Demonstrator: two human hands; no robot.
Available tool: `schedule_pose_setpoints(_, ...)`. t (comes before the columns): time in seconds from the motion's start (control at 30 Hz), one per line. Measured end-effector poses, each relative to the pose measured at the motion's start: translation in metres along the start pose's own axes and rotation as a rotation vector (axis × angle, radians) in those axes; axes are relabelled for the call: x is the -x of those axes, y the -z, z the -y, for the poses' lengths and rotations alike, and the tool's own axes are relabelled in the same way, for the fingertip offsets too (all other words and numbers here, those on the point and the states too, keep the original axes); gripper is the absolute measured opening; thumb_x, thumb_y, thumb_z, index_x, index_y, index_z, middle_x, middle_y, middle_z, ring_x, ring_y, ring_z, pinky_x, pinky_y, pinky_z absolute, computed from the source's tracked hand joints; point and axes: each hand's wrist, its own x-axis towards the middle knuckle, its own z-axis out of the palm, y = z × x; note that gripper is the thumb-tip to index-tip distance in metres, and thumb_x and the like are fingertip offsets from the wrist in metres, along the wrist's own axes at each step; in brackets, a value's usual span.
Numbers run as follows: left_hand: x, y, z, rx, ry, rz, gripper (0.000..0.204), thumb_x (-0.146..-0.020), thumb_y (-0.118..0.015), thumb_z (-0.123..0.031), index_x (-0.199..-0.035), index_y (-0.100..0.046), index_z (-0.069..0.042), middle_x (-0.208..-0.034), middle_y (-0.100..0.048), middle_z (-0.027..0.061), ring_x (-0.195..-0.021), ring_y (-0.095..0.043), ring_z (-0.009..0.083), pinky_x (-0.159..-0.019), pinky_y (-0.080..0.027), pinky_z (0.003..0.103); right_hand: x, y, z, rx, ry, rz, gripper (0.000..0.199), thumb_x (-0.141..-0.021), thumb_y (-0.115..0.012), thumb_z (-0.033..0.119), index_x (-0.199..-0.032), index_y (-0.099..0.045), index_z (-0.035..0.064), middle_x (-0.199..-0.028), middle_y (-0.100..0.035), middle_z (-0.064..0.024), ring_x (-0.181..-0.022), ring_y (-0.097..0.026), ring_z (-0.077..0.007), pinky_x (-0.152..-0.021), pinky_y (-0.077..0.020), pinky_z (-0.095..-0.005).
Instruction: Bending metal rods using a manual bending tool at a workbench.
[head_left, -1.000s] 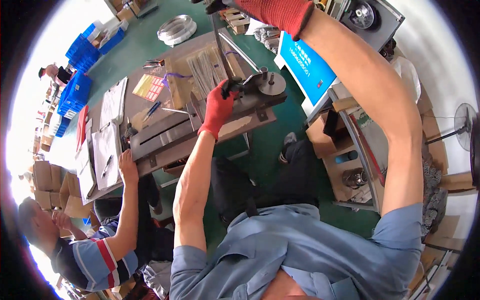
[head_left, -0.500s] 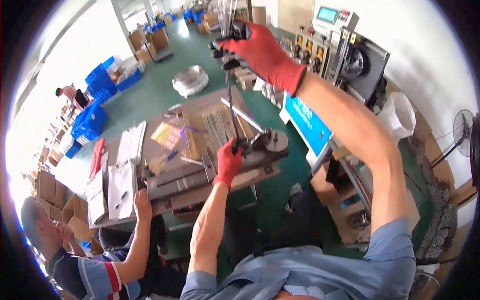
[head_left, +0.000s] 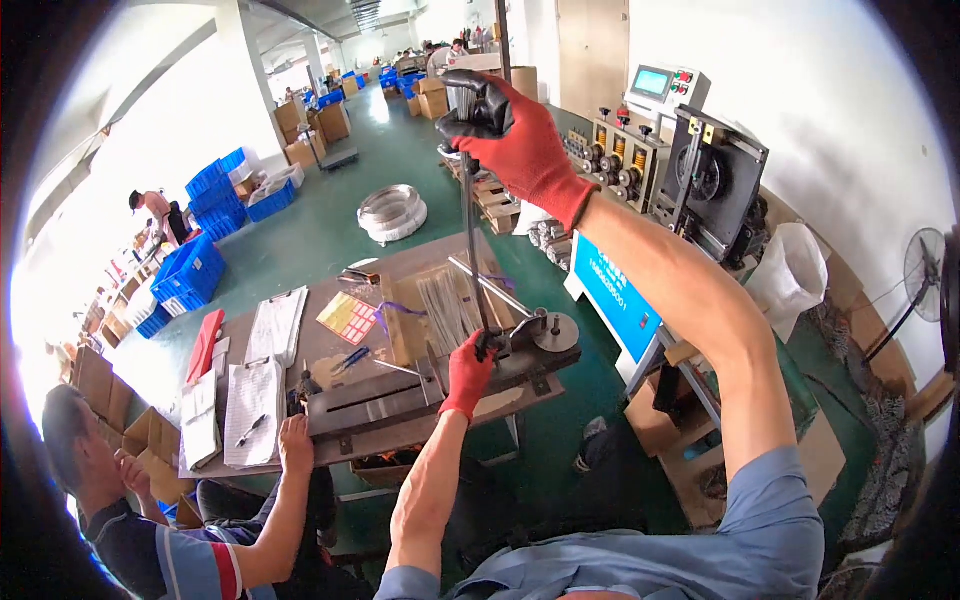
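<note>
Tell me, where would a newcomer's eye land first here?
Probably on the right hand, gloved in red and raised high, its black fingers curled around a long grey bar, with the red-gloved left hand at the bar's lower end. Next, a blue machine panel stands out right of centre, and a shiny coil on the green floor beyond the table.
</note>
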Motion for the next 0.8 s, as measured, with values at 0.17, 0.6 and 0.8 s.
schedule_pose_setpoints(0.17,0.005,-0.001,0.014,0.138,0.061,0.034,0.028,-0.085,-0.059,0.001,-0.112,-0.064,-0.003,-0.097,-0.071,0.0094,-0.09,-0.065,0.0103,-0.08,-0.05,0.028,-0.001,-0.003,0.008,0.136,0.016,-0.008,0.055,-0.072,-0.076,0.015,-0.123,-0.057,0.0148,-0.085,-0.068,-0.0142,-0.073,-0.068,-0.0227,-0.067,-0.0527,-0.0343)
schedule_pose_setpoints(0.6,0.006,0.004,-0.006,0.132,0.064,0.024,0.028,-0.083,-0.059,0.001,-0.111,-0.064,-0.002,-0.094,-0.071,0.0085,-0.089,-0.064,0.0105,-0.081,-0.05,0.027,-0.015,0.006,0.036,-0.717,-0.651,0.121,0.036,-0.089,-0.06,0.039,-0.101,-0.059,0.0052,-0.076,-0.061,-0.0073,-0.066,-0.066,-0.0219,-0.062,-0.056,-0.0365)
schedule_pose_setpoints(0.8,0.007,0.006,-0.007,0.135,0.06,0.039,0.028,-0.084,-0.059,0.0,-0.111,-0.065,-0.002,-0.095,-0.072,0.0093,-0.09,-0.064,0.0099,-0.081,-0.05,0.027,-0.017,0.006,0.043,-0.747,-0.802,0.103,0.039,-0.09,-0.057,0.042,-0.1,-0.06,0.004,-0.077,-0.057,-0.0036,-0.064,-0.065,-0.0184,-0.058,-0.0574,-0.0331)
